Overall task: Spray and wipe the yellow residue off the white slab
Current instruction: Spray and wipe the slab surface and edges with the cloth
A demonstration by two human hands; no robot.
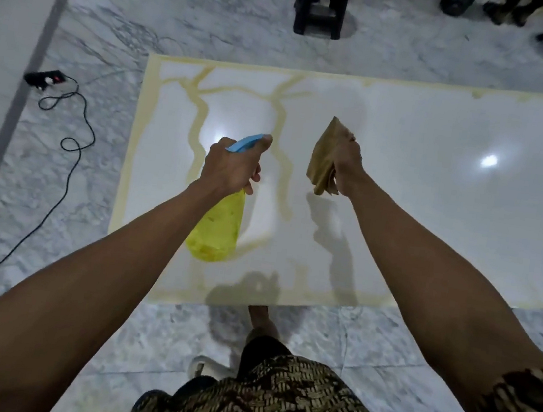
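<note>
Head cam: left hand [230, 166] fingers curled round the neck of one spray bottle [217, 229], yellow body, blue trigger head, held above the slab. Right hand [346, 167] grasps one brown cloth [325, 154], also held clear of the surface. One white slab [420, 191] lies flat on the marble floor [113, 29]. Yellow residue [202, 106] streaks its left half plus a border around the edges. One black cable [74, 145] on floor, left of slab.

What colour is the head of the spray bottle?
Light blue; the bottle body is yellow. Head view shows it.
</note>
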